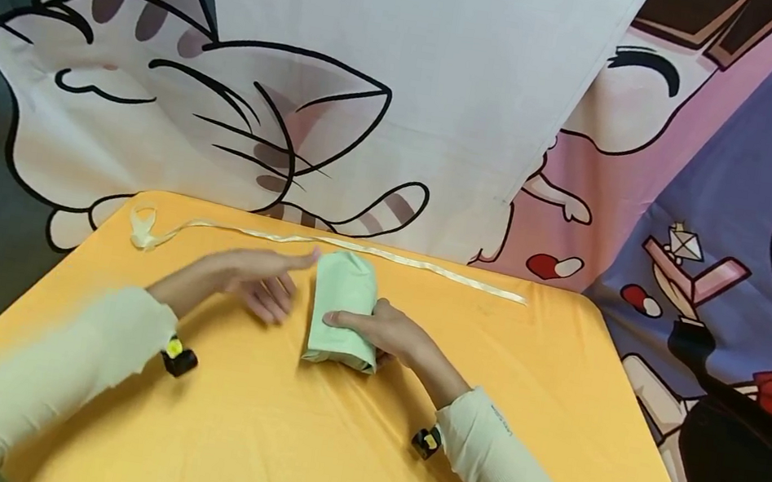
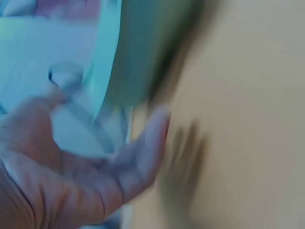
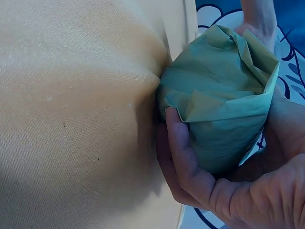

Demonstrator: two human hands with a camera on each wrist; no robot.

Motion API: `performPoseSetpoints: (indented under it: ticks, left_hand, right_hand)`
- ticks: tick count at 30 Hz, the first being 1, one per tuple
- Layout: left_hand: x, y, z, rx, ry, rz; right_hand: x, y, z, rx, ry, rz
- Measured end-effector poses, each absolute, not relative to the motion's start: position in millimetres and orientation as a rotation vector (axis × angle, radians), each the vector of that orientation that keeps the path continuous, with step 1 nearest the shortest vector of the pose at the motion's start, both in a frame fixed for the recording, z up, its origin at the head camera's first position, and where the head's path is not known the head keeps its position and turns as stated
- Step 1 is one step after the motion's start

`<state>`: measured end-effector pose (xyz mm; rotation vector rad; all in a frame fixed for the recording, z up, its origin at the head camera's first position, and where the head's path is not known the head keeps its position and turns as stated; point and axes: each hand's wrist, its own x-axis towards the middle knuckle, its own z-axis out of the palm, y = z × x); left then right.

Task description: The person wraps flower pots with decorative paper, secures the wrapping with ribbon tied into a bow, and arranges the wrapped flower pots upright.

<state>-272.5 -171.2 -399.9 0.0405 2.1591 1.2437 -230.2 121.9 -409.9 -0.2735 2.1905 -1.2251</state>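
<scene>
A light green paper-wrapped package (image 1: 347, 289) stands near the middle of the table, its folded end (image 3: 224, 100) turned to the right wrist camera. My right hand (image 1: 391, 331) grips its near right side, thumb on the top face and fingers curled round the edge. What the wrapping contains is hidden. Just left of the package, apart from it, my left hand (image 1: 262, 277) hovers with the thumb stretched out and the fingers loosely bent. In the left wrist view this hand (image 2: 90, 167) is blurred and holds nothing, with the package (image 2: 138, 52) beyond its fingertips.
A pale cream ribbon (image 1: 420, 263) lies along the table's far edge, with a loop (image 1: 143, 227) at its left end. The yellow cloth-covered table (image 1: 297, 451) ends at a cartoon-printed curtain (image 1: 413, 47) behind it.
</scene>
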Motion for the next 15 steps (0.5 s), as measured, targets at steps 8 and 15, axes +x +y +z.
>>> performPoseSetpoints:
  ticks: [8, 15]
  left_hand:
    - [-260, -117, -423, 0.001, 1.801, 1.558]
    - [-257, -115, -429, -0.033, 1.809, 1.623]
  right_hand:
    - [-240, 124, -397, -0.359, 2.217, -1.207]
    - [-255, 144, -389, -0.426, 2.159, -1.077]
